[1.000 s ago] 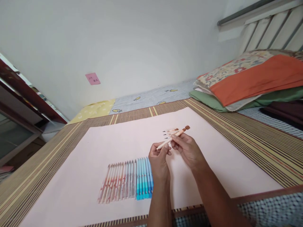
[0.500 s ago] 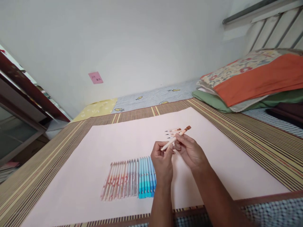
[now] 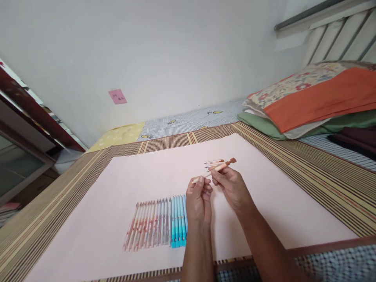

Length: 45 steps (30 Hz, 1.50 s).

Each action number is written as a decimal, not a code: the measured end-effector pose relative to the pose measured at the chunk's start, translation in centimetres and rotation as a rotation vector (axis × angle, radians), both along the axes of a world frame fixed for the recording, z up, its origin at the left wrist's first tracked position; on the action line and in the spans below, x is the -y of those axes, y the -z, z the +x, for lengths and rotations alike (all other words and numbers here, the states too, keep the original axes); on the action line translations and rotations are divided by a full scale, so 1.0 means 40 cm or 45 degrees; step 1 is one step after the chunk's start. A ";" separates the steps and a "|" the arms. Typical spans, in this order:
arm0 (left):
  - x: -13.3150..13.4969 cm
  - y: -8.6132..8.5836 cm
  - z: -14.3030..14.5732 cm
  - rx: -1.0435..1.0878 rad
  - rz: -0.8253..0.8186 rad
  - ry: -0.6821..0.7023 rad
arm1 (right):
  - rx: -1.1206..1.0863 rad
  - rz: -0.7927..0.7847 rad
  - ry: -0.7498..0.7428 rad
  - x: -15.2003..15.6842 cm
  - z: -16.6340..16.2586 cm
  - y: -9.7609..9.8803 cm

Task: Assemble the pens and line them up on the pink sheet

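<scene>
Pinched in my right hand (image 3: pixel 232 186) is a cream pen (image 3: pixel 221 167) with a brown block-shaped end, tilted up to the right. Its thin tip points down toward my left hand (image 3: pixel 198 197), whose fingers close on a pale pen cap (image 3: pixel 196 179). The cap looks pulled away from the pen. Just behind the hands lie a few slim pens (image 3: pixel 216 161) with dark points and brown ends, partly covered by the right hand. Left of my left wrist, a row of clear reddish-patterned pens (image 3: pixel 143 225) continues into blue pens (image 3: pixel 178 221); my forearm hides its right end.
A pale pink sheet (image 3: pixel 96 219) covers much of the striped mat (image 3: pixel 58 203). Folded bedding (image 3: pixel 317 98) in orange, floral and green is piled at the right. A pink note (image 3: pixel 117 96) is stuck on the wall behind.
My left hand has shifted slightly down and left with the cap, and the pen's thin tip now shows between the hands. My right hand has lowered a little.
</scene>
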<state>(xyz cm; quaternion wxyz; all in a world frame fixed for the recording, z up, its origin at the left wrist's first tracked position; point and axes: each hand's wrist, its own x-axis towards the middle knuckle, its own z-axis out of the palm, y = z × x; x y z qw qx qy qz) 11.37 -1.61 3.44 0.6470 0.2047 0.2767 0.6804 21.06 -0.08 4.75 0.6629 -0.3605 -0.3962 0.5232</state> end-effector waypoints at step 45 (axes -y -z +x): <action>0.021 -0.037 -0.039 -0.575 0.363 -0.200 | -0.288 -0.056 -0.197 0.001 -0.042 0.016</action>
